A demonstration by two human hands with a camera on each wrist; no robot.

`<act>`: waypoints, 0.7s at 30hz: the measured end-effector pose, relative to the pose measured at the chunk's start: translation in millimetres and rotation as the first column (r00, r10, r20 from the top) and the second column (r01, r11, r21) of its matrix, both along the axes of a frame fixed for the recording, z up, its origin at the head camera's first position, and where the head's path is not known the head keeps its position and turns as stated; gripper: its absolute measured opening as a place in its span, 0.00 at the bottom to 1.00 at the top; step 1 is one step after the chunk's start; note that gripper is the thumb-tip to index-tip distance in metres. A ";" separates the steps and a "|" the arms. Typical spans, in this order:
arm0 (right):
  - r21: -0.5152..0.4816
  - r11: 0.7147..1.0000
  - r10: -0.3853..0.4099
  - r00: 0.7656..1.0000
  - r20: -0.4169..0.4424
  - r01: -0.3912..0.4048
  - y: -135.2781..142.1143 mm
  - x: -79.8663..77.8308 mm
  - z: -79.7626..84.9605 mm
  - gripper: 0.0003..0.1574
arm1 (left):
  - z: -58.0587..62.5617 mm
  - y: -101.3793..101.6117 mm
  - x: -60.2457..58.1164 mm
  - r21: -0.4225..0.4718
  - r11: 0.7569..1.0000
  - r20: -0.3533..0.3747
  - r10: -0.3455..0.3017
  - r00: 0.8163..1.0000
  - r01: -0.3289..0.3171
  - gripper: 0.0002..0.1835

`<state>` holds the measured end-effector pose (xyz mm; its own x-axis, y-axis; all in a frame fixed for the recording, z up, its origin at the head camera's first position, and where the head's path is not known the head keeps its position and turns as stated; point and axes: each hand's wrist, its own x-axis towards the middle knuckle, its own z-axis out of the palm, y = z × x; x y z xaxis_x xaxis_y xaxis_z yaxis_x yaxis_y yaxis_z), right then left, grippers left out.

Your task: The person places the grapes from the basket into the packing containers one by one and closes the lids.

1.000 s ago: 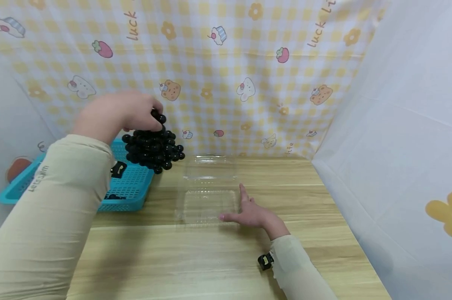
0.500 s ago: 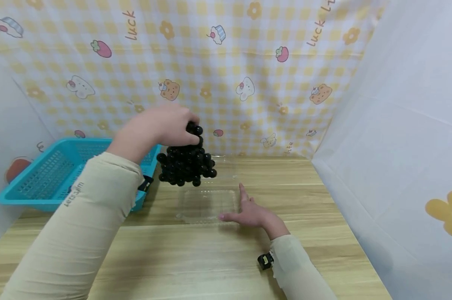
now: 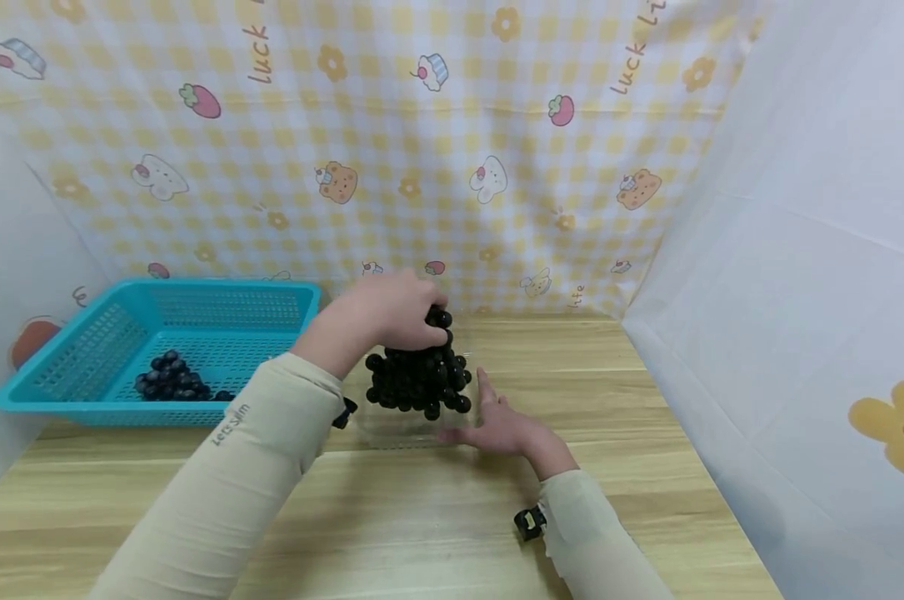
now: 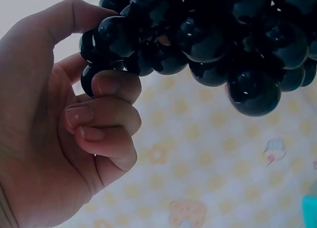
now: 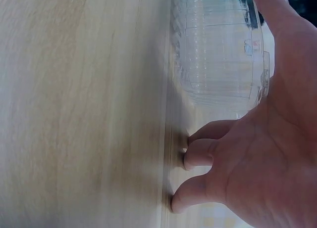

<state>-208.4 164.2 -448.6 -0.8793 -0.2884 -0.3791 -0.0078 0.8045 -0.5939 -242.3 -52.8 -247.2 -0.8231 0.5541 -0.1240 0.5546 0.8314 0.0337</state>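
Note:
A bunch of shiny black grapes (image 3: 417,379) hangs from my left hand (image 3: 395,312), directly over the clear plastic clamshell box (image 3: 402,440). In the left wrist view, thumb and index finger pinch the top end of the bunch (image 4: 203,37), while the other fingers curl in below. The bunch covers much of the box in the head view. At the box's right side is my right hand (image 3: 500,427), fingers spread and thumb at its front rim. From the right wrist view, the fingertips (image 5: 181,203) rest on the table beside the box wall (image 5: 218,60).
To the left stands a blue perforated basket (image 3: 219,287), with another dark grape bunch (image 3: 171,380) in it. Everything sits on a wood-grain table (image 3: 452,533). A patterned cloth (image 3: 422,150) closes off the back, and a white sheet (image 3: 781,250) stands on the right.
My left hand has carried the grape bunch rightward and down, from above the basket to over the clear box. The grapes in the basket now show. My right hand has stayed in place.

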 end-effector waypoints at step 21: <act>0.018 1.000 -0.005 1.000 0.000 0.005 -1.0 0.2 1.5 0.90 | -49.9 20.3 -21.2 -0.013 1.000 0.077 0.014 0.997 -0.013 0.23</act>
